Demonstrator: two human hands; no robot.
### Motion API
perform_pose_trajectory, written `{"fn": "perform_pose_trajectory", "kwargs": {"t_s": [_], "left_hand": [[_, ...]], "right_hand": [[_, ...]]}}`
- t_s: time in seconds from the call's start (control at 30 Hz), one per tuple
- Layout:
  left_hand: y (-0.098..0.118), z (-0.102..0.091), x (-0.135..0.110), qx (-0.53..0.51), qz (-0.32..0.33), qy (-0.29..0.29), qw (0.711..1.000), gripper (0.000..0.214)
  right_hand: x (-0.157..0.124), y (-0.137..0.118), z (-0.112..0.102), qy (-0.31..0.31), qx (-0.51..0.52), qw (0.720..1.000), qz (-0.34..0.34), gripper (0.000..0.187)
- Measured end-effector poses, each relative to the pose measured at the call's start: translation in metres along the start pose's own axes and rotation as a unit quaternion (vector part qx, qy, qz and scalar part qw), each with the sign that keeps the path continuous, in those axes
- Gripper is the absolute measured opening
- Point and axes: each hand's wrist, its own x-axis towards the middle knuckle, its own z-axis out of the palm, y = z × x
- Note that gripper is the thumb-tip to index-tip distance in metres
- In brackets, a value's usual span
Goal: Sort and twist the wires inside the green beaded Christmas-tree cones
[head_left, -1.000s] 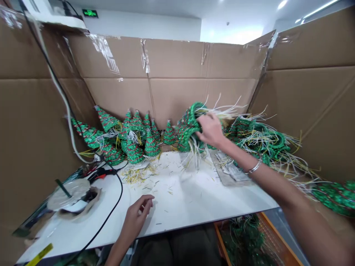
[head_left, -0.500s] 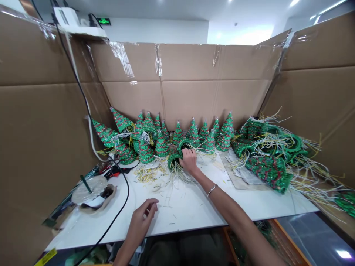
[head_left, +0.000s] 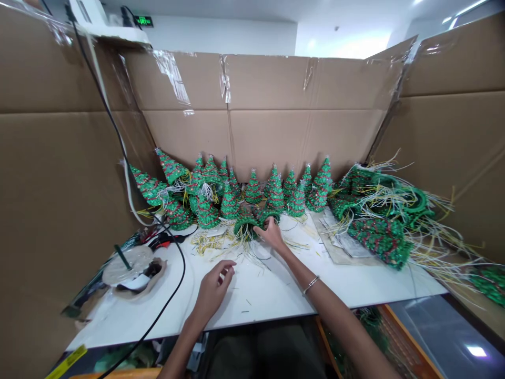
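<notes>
Two small green tinsel Christmas trees lie on their sides at the middle of the white table, open bases toward me. My right hand (head_left: pixel 270 233) reaches to them, its fingers closed at the base rim of the right-hand Christmas tree (head_left: pixel 264 212). Beside its thumb is the left-hand Christmas tree (head_left: pixel 243 221), with white and yellow wires trailing out of its base. My left hand (head_left: pixel 216 284) hovers over the table nearer to me, holding nothing, its fingers loosely curved and apart from the thumb.
Several finished-looking trees (head_left: pixel 276 192) stand along the cardboard wall (head_left: pixel 268 137). A pile of wired trees (head_left: pixel 381 239) lies at the right. Yellow wire offcuts (head_left: pixel 211 242) and a plastic-covered round container (head_left: pixel 132 266) are at the left. A black cable (head_left: pixel 173 295) crosses the left side.
My right hand has shifted slightly, and the right-hand tree's base has come lower beside the other. My left hand has moved forward and right. The camera view has tilted a little.
</notes>
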Motion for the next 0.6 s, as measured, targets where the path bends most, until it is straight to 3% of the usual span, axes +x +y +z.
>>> {"fn": "perform_pose_trajectory", "kwargs": {"t_s": [0.13,0.23,0.47,0.6], "left_hand": [[0.009,0.009,0.026,0.028,0.052,0.024,0.998,0.023],[0.014,0.015,0.05,0.058,0.077,0.062,0.993,0.022],[0.005,0.036,0.11,0.094,0.128,0.167,0.973,0.029],[-0.01,0.047,0.124,0.101,0.129,0.196,0.967,0.032]], "right_hand": [[0.002,0.007,-0.017,-0.077,0.213,0.974,0.016,0.024],[0.004,0.008,-0.023,-0.066,0.289,0.954,0.04,0.019],[0.005,0.008,-0.021,-0.018,0.369,0.928,0.037,0.026],[0.002,0.005,-0.035,-0.002,0.339,0.941,-0.004,0.023]]}}
